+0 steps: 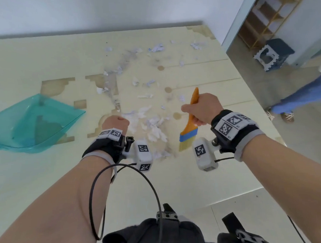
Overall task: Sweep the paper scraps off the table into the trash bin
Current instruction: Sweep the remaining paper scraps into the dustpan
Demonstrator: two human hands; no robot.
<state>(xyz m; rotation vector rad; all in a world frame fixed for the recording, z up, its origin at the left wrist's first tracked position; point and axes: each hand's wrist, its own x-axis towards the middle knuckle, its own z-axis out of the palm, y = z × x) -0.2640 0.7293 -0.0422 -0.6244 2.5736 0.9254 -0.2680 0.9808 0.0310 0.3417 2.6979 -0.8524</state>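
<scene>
**Scraps gathered, bin waiting at the left**

The pale tabletop (pixel 32 61) fills the view, with patches where the veneer is worn away. A clear teal bin (pixel 31 124) lies tipped on its side at the left, mouth toward the middle, likely so scraps can be pushed straight in.

The scraps (pixel 152 127) are scattered from the far edge down to a thicker heap between the wrists, well apart from the bin. None can be seen inside it, so the sweep looks barely begun.

The right hand (pixel 203 109) has its grip closed round the orange handle of a brush (pixel 189 131), bristles down on the tabletop just right of the heap — placed to drive it leftward. The left hand (pixel 115 122) is curled into a fist beside the heap; whether it holds anything I cannot tell.
</scene>
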